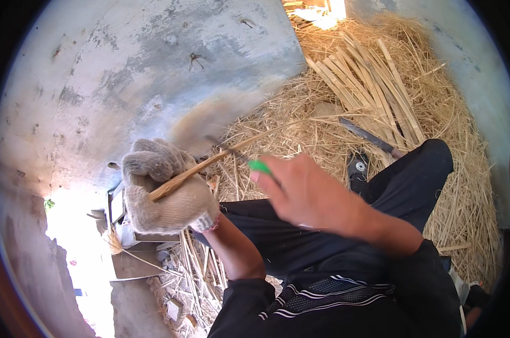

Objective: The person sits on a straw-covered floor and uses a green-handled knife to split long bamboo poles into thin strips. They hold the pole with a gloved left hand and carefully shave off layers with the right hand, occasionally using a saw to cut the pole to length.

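- Clenching the long, tan, bamboo-like strip (208,163), our knit-gloved left hand (170,205) holds its thicker end.
- Strip looks light, springy, splintery; we'd grip there.
- Our bare right hand (307,190) grasps a green-handled knife (260,167) beside it.
- Beyond: pale straw-like shavings (455,112); our black-trousered legs (404,174) crowd beneath.

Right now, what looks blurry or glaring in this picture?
Head view: the right hand and green-handled tool are blurred, probably by motion; head view: the gloved left hand looks clearer; head view: glare washes out the opening at lower left and a patch at top; head view: a dark, rounded border cuts off the corners.
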`<state>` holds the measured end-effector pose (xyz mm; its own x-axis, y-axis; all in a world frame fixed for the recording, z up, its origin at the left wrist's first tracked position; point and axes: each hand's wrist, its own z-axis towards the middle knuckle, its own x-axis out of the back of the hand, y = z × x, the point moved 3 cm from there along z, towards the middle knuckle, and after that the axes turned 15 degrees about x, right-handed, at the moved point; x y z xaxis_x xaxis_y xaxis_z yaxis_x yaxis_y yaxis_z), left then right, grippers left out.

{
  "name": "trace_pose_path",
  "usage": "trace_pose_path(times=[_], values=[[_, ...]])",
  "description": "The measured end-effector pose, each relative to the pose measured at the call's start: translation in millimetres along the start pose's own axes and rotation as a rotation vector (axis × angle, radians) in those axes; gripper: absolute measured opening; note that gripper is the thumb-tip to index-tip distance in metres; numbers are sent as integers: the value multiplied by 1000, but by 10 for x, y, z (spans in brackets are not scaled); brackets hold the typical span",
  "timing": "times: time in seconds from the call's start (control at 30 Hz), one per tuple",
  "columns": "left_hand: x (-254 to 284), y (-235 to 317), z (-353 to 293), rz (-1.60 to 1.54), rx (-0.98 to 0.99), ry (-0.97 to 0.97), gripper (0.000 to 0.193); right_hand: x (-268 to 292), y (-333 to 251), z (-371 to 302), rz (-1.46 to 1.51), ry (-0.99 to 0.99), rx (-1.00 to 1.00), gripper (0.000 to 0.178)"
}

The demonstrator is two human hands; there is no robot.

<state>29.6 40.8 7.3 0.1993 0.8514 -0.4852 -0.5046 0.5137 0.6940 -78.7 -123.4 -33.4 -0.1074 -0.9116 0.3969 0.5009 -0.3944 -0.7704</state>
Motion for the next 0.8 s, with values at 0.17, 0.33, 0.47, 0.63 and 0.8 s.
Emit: trace_pose_path(times=[0.17,0.33,0.47,0.63,0.8], values=[[101,37,-33,131,-33,-505,32,-61,-532,-10,-185,80,41,19],[-242,285,-275,710,-123,-300,18,-194,-360,-34,-200,179,-15,17],[-569,87,-355,486,-325,-198,38,-265,19,-68,-298,253,9,19],[-96,256,-99,991,237,-5,42,-156,-476,-59,-146,143,86,18],[182,44,-11,447,-319,155,44,-229,-74,-57,-378,147,-48,18]])
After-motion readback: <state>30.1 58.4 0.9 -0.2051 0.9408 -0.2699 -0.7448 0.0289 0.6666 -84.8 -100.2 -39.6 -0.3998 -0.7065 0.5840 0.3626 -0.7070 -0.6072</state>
